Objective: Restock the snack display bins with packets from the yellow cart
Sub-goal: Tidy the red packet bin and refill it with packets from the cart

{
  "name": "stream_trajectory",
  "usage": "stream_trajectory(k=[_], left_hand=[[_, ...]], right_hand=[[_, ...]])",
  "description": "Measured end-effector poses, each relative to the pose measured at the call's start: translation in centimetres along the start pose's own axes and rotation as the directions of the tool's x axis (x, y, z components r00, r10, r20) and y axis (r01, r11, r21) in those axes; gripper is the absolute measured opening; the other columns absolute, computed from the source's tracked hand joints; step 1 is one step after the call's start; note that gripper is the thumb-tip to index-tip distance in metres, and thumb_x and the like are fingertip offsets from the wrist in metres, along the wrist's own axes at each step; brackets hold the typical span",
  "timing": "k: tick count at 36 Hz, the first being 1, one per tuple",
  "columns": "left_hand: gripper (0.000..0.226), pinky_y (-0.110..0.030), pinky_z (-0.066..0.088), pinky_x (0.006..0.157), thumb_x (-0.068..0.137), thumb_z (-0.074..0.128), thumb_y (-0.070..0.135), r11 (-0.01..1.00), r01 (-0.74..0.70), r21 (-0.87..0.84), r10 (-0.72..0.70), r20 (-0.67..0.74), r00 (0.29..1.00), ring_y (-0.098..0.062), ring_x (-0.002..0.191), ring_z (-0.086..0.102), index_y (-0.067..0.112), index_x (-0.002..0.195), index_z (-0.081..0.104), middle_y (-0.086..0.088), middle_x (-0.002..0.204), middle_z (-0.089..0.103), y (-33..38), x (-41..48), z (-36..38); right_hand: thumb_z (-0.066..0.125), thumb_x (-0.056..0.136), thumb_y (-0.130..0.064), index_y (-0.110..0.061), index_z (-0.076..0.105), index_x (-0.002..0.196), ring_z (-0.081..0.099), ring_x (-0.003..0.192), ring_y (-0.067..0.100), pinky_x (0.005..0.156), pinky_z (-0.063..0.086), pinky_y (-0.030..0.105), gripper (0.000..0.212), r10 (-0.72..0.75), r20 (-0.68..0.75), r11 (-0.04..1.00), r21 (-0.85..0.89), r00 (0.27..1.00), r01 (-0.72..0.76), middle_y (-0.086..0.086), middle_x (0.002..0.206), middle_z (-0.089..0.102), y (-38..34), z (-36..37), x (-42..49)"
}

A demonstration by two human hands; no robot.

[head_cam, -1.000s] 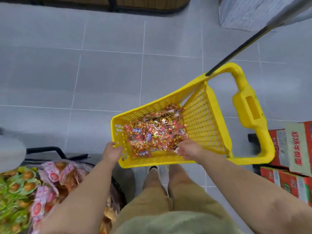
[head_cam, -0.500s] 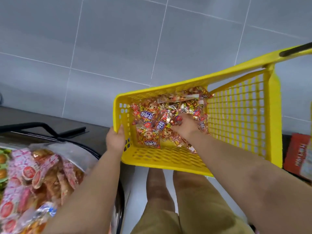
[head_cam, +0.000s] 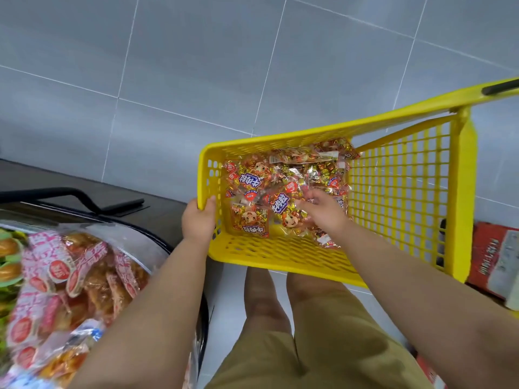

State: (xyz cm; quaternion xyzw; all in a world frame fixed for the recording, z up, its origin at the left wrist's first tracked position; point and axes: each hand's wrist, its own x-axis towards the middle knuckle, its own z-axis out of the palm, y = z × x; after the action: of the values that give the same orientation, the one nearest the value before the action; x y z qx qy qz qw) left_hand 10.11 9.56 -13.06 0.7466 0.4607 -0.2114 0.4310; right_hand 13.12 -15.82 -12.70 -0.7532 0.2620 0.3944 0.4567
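**Obs. – both hands at the yellow cart, bin on my left**

Far left: the display bin point(head_cam: 157, 242) is sitting beside my left arm. Pink-and-white packets point(head_cam: 64, 284) are lying heaped in it, with green packets point(head_cam: 7, 276) showing at the picture's edge. All of this is blurred.

Centre-left: my left hand point(head_cam: 198, 220) is gripping the near left corner of the yellow cart point(head_cam: 398, 192), with my fingers point(head_cam: 210, 202) curling over its rim.

Centre: red-and-gold packets point(head_cam: 252, 186) are lying piled inside the cart, crowding its left end. The cart is hanging over the grey tiled floor point(head_cam: 168, 66), in front of my knees.

Centre-right: my right hand point(head_cam: 323, 211) is reaching into the cart and lying on top of the pile. Its fingers are smeared by motion, so I cannot tell whether they are released or grasping a packet.

Far right: red cartons point(head_cam: 494, 262) are sitting just beyond the cart's right wall.
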Motion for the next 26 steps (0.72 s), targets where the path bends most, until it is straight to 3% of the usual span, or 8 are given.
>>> stream_trajectory(k=[4, 6, 8, 11, 14, 16, 21, 26], left_hand=[[0.048, -0.029, 0.043, 0.095, 0.092, 0.062, 0.032, 0.993, -0.063, -0.102, 0.049, -0.139, 0.989, -0.018, 0.114, 0.057, 0.011, 0.133, 0.049, -0.008, 0.129, 0.057, 1.1, -1.5, -0.8], [0.044, -0.012, 0.035, 0.086, 0.091, 0.064, 0.025, 0.979, -0.181, -0.099, 0.151, -0.251, 0.956, 0.002, 0.098, 0.055, 0.008, 0.129, 0.053, -0.006, 0.127, 0.055, 1.6, -2.3, -1.5], [0.024, -0.015, 0.041, 0.08, 0.09, 0.064, 0.023, 0.952, -0.277, -0.133, 0.235, -0.266, 0.935, 0.006, 0.078, 0.053, 0.013, 0.112, 0.061, -0.005, 0.113, 0.059, 2.1, -3.0, -2.1], [0.01, -0.026, 0.053, 0.077, 0.09, 0.064, 0.03, 0.914, -0.244, -0.324, 0.269, 0.035, 0.962, -0.006, 0.078, 0.062, 0.023, 0.097, 0.062, -0.001, 0.093, 0.065, 3.3, -4.1, -2.5], [0.068, -0.033, 0.054, 0.084, 0.072, 0.063, 0.046, 0.913, 0.058, -0.404, 0.145, 0.454, 0.879, -0.021, 0.093, 0.066, 0.005, 0.126, 0.054, -0.008, 0.105, 0.067, 4.5, -5.1, -2.0], [0.069, -0.035, 0.057, 0.078, 0.065, 0.069, 0.041, 0.892, 0.179, -0.415, 0.111, 0.585, 0.803, -0.023, 0.098, 0.069, 0.01, 0.126, 0.056, -0.005, 0.109, 0.071, 4.8, -5.7, -1.5], [0.025, -0.027, 0.055, 0.056, 0.082, 0.07, 0.014, 0.813, 0.281, -0.511, 0.033, 0.522, 0.852, -0.02, 0.084, 0.073, 0.014, 0.106, 0.063, -0.004, 0.096, 0.075, 4.7, -5.4, -0.7], [0.03, -0.039, 0.059, 0.074, 0.086, 0.068, 0.011, 0.835, 0.282, -0.473, -0.037, 0.464, 0.885, -0.026, 0.093, 0.071, 0.013, 0.115, 0.061, -0.01, 0.107, 0.072, 4.0, -4.3, -0.5]], right_hand=[[0.068, 0.084, -0.031, -0.032, 0.054, 0.087, 0.053, 0.078, -0.003, 0.05, 0.047, 0.012, 0.014, 0.005, -0.013, 0.982, 0.19, 1.0, -0.002, -0.017, 0.095, 0.055, -0.8, -1.5, -1.9], [0.071, 0.081, -0.027, -0.03, 0.057, 0.092, 0.054, 0.082, 0.0, 0.048, 0.047, 0.012, 0.018, 0.045, 0.046, 0.93, 0.363, 0.998, -0.059, -0.016, 0.094, 0.056, -1.1, -1.8, -2.6], [0.075, 0.074, -0.028, -0.022, 0.058, 0.112, 0.054, 0.098, 0.008, 0.058, 0.054, 0.021, 0.043, 0.051, 0.163, 0.865, 0.486, 0.985, -0.125, -0.014, 0.104, 0.056, -1.3, -1.6, -3.0], [0.078, 0.06, -0.033, -0.014, 0.047, 0.133, 0.047, 0.122, 0.019, 0.096, 0.048, 0.046, 0.081, 0.046, 0.298, 0.798, 0.563, 0.954, -0.214, -0.011, 0.118, 0.053, -1.9, -0.4, -3.1], [0.08, 0.06, -0.031, -0.021, 0.067, 0.104, 0.063, 0.108, 0.021, 0.087, 0.054, 0.043, 0.047, -0.023, 0.378, 0.744, 0.625, 0.926, -0.237, -0.001, 0.114, 0.066, -3.7, 1.2, -3.4], [0.079, 0.062, -0.029, -0.015, 0.065, 0.106, 0.065, 0.105, 0.024, 0.086, 0.054, 0.044, 0.048, -0.05, 0.393, 0.738, 0.634, 0.918, -0.232, 0.007, 0.114, 0.067, -4.4, 2.1, -3.3], [0.063, 0.083, -0.038, -0.007, 0.052, 0.13, 0.058, 0.115, 0.03, 0.094, 0.049, 0.046, 0.057, -0.049, 0.426, 0.712, 0.649, 0.903, -0.267, 0.014, 0.129, 0.057, -5.3, 2.5, -2.1], [0.06, 0.087, -0.042, -0.015, 0.031, 0.144, 0.053, 0.114, 0.024, 0.1, 0.043, 0.036, 0.069, 0.215, 0.217, 0.566, 0.767, 0.952, -0.302, 0.013, 0.134, 0.049, -6.3, 0.5, 1.6]])
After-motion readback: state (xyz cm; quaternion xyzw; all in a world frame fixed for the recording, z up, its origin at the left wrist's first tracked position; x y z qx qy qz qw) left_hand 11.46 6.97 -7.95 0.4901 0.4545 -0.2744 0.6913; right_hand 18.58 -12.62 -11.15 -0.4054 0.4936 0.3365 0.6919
